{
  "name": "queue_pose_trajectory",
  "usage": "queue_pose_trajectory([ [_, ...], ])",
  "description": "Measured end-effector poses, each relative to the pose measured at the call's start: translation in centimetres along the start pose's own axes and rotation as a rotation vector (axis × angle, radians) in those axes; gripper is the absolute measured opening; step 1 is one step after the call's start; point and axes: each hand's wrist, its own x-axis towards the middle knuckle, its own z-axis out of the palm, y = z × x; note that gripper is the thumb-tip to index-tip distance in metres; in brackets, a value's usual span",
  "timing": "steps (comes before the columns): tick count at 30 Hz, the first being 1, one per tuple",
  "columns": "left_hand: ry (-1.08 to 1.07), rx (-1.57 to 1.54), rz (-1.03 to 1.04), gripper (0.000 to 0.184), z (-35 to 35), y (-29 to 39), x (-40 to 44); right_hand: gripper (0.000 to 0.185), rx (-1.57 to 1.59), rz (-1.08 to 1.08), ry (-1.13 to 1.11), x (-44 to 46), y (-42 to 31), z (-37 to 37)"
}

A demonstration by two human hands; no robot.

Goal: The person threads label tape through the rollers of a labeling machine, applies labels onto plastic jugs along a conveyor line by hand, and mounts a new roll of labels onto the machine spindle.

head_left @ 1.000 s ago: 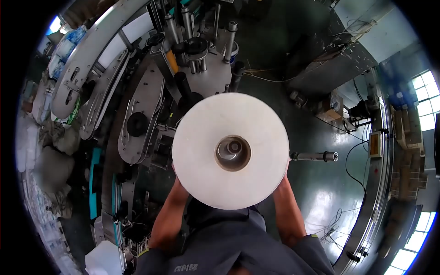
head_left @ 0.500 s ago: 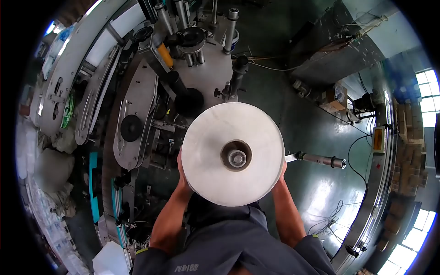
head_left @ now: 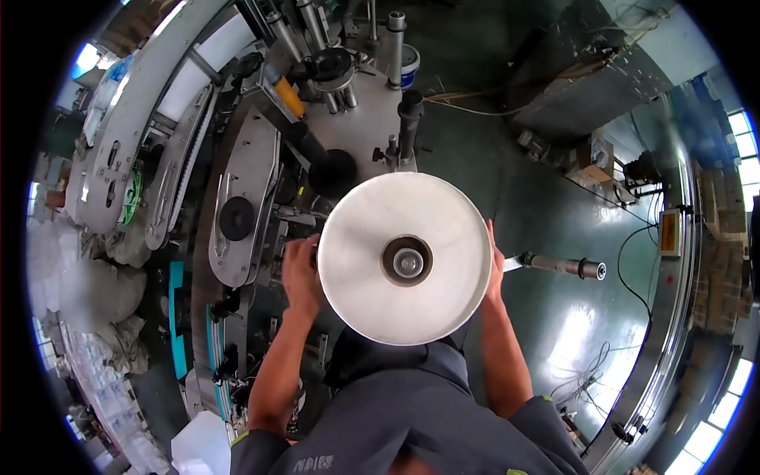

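Observation:
A large white roll [head_left: 364, 305] with a brown cardboard core [head_left: 388, 265] faces up in front of my body. The round metal end of a spindle [head_left: 408, 263] shows inside the core. At the roll's left edge is my left hand [head_left: 303, 273], fingers loosely bent and apart, with a small dark part visible between hand and roll. My right hand [head_left: 495, 265] lies along the opposite edge, fingers stretched up against the roll's side and partly hidden by it. The roll hides whatever is beneath it.
Left and ahead stands a machine with a metal plate [head_left: 360, 119], upright rollers [head_left: 397, 51] and a black post [head_left: 409, 119]. A metal roller arm [head_left: 566, 267] sticks out to the right. Cables [head_left: 590, 372] lie on the floor, and a long rail [head_left: 633, 372] runs along the right.
My left hand has moved outward and now shows more beside the roll. My right hand has shifted slightly up along the edge. The roll sits slightly farther left relative to the machine.

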Motion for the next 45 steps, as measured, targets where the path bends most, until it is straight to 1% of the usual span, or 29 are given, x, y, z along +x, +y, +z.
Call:
queue_pose_trajectory([
  [1,0.126,0.170,0.089,0.043,-1.4,-0.8,1.3,0.065,0.080,0.063,0.049,-0.5,-2.5,1.1],
  [2,0.199,0.245,0.020,0.055,-3.5,-1.9,2.8,0.065,0.089,0.059,0.044,-1.0,-4.0,1.1],
  [3,0.325,0.330,0.081,0.068,-5.5,-4.2,4.3,0.066,0.165,0.046,0.015,-1.8,-5.1,0.5],
  [4,0.332,0.447,0.009,0.084,-7.2,-5.6,5.4,0.067,0.238,0.027,-0.020,-2.0,-6.6,0.3],
  [5,0.226,0.532,-0.039,0.097,-8.7,-6.5,6.7,0.065,0.235,-0.033,-0.012,-2.6,-8.7,1.1],
  [6,0.098,0.560,-0.107,0.102,-9.5,-7.4,7.9,0.065,0.239,-0.031,-0.015,-2.8,-9.9,1.8],
  [8,-0.067,0.518,-0.197,0.105,-9.3,-11.5,9.6,0.061,-0.088,-0.172,-0.106,-1.6,-11.6,3.1],
  [9,-0.068,0.517,-0.184,0.105,-9.5,-12.1,9.9,0.060,-0.056,0.013,-0.136,-1.2,-11.1,3.4],
  [10,-0.101,0.506,-0.218,0.104,-9.7,-12.1,10.4,0.060,-0.053,0.008,-0.119,-1.2,-11.3,3.4],
  [12,-0.135,0.485,-0.241,0.103,-9.4,-12.2,11.3,0.060,0.037,0.043,-0.195,-1.0,-11.6,3.2],
  [14,-0.098,0.449,-0.275,0.095,-10.2,-11.0,11.2,0.060,0.095,0.079,-0.195,-1.3,-11.8,3.2],
  [15,0.007,0.432,-0.257,0.087,-10.5,-10.1,10.9,0.060,0.157,0.113,-0.208,-1.3,-11.9,3.2],
  [16,0.123,0.372,-0.217,0.086,-11.3,-9.0,10.8,0.060,0.225,0.143,-0.216,-1.3,-12.0,3.0],
  [18,0.279,0.038,-0.100,0.087,-13.0,-2.4,9.6,0.061,0.240,0.121,-0.197,-1.4,-11.0,2.5],
  [20,0.032,-0.249,0.037,0.087,-13.9,9.6,7.2,0.063,0.332,0.118,-0.224,-2.2,-10.7,2.7],
  [22,-0.155,-0.147,0.421,0.087,-11.7,16.2,5.8,0.064,0.299,0.094,-0.230,-2.4,-10.3,2.3],
  [24,-0.268,0.022,0.524,0.086,-9.1,20.0,4.7,0.064,0.310,0.026,-0.232,-2.5,-8.9,1.8],
  [25,-0.269,0.036,0.529,0.086,-8.8,20.8,4.5,0.064,0.324,0.022,-0.234,-2.8,-8.9,1.6],
  [27,-0.367,0.243,0.456,0.083,-8.1,22.4,4.3,0.063,0.401,0.030,-0.188,-3.6,-9.0,1.0],
  [28,-0.297,0.324,0.507,0.084,-7.9,22.8,4.2,0.063,0.424,0.031,-0.178,-3.9,-8.6,0.5],
  [30,-0.299,0.474,0.427,0.089,-7.1,23.2,3.8,0.063,0.339,-0.003,-0.229,-4.3,-7.3,-0.6],
  [32,-0.269,0.533,0.472,0.093,-6.7,24.0,3.6,0.062,0.336,-0.001,-0.239,-4.7,-6.5,-0.6],
  [34,-0.316,0.583,0.334,0.091,-6.5,25.1,3.1,0.063,0.280,-0.052,-0.238,-5.1,-6.4,-0.5],
  [36,-0.317,0.593,0.387,0.093,-6.5,24.4,3.2,0.062,0.252,-0.070,-0.261,-5.9,-6.9,-0.5],
  [38,-0.315,0.528,0.634,0.090,-6.6,24.2,3.6,0.063,0.293,-0.104,-0.264,-6.4,-6.4,-0.6],
  [40,-0.340,0.567,0.618,0.089,-6.4,24.9,3.4,0.067,0.322,-0.097,-0.307,-6.8,-5.6,-0.9],
  [42,-0.326,0.701,0.468,0.091,-5.6,25.5,2.9,0.076,0.264,-0.192,-0.313,-7.4,-4.3,-0.2],
  [43,-0.366,0.766,0.373,0.096,-4.7,25.7,3.0,0.080,0.203,-0.183,-0.313,-7.9,-5.2,-0.2],
  [45,-0.494,0.833,0.233,0.094,-2.6,25.4,3.3,0.080,0.183,-0.208,-0.299,-8.4,-4.9,0.2],
])
